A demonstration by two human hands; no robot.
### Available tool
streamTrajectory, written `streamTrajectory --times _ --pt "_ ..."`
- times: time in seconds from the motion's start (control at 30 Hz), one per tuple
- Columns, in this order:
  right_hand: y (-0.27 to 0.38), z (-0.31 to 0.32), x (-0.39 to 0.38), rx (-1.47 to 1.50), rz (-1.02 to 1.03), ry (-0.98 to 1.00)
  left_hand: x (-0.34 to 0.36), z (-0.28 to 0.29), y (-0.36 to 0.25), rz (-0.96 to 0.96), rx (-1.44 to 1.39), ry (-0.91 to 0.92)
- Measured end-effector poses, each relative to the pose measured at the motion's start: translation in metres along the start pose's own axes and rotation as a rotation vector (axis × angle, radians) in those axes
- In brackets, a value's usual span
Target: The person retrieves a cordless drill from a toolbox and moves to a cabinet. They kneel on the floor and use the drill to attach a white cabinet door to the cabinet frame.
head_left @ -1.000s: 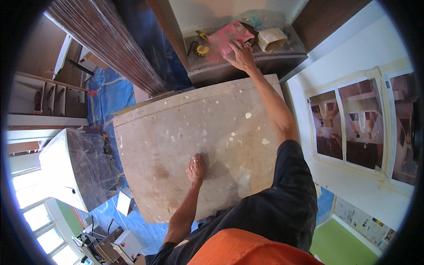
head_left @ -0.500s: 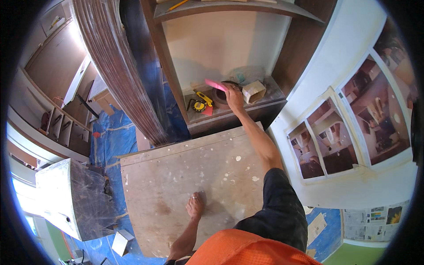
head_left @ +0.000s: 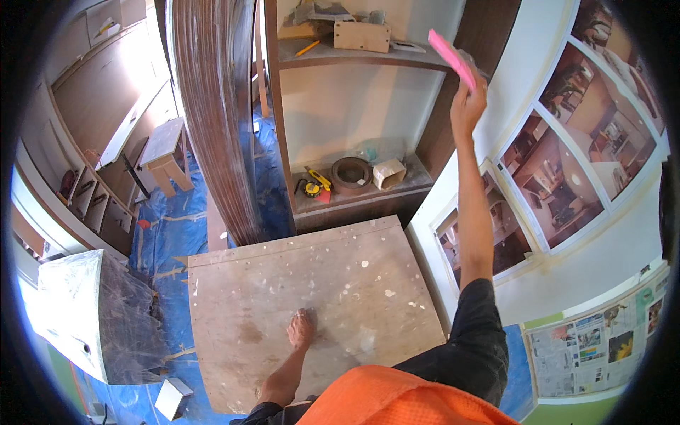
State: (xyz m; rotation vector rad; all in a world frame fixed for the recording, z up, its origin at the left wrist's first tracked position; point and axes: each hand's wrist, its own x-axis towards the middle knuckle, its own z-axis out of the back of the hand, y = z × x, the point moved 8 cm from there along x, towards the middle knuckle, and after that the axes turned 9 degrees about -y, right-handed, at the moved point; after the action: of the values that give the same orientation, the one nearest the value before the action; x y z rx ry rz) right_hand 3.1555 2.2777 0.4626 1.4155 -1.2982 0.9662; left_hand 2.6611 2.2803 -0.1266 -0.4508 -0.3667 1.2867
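Note:
My right hand (head_left: 467, 99) is raised high on a straight arm and grips a flat pink piece (head_left: 450, 55) by its lower end. The piece is up beside the front edge of the upper shelf (head_left: 340, 58) of a brown wall unit. My left hand (head_left: 301, 329) lies flat on a paint-spotted wooden board (head_left: 354, 283) in front of me and holds nothing.
The lower shelf (head_left: 368, 198) carries a yellow tape measure (head_left: 312, 185), a brown roll of banding (head_left: 352, 173) and a small cardboard box (head_left: 388, 173). A wooden box (head_left: 361, 34) sits on the upper shelf. Tall dark laminate sheets (head_left: 216, 120) lean left. Blue sheeting (head_left: 170, 227) covers the floor.
My right hand has lifted the pink piece from the lower shelf up to the height of the upper shelf. The view has tilted upward. My left hand has stayed on the board.

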Motion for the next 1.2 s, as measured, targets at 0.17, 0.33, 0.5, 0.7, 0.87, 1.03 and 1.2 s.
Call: streamTrajectory --times 0.17,0.33,0.5,0.7,0.87,1.03,1.2 --pt "-0.031 -0.101 0.044 -0.305 0.162 0.355 0.001 -0.005 0.002 -0.013 0.053 0.029" --pt "0.0 -0.194 0.032 -0.117 0.176 0.618 -0.001 -0.008 0.007 -0.072 -0.015 -0.035" --pt "0.017 -0.273 0.005 -0.417 0.141 0.976 0.003 -0.011 0.01 -0.02 0.034 0.005" --pt "0.018 -0.26 -0.004 -0.385 0.123 0.744 0.004 -0.009 0.006 -0.044 0.017 0.002" --pt "0.031 -0.243 -0.009 -0.39 0.163 0.677 0.005 -0.014 0.01 -0.082 0.007 -0.042" --pt "0.045 -0.226 -0.011 -0.332 0.099 0.591 0.003 -0.014 0.013 -0.058 -0.036 -0.078" --pt "0.05 -0.219 -0.014 -0.266 0.08 0.515 0.002 -0.012 0.012 -0.019 -0.019 -0.044"
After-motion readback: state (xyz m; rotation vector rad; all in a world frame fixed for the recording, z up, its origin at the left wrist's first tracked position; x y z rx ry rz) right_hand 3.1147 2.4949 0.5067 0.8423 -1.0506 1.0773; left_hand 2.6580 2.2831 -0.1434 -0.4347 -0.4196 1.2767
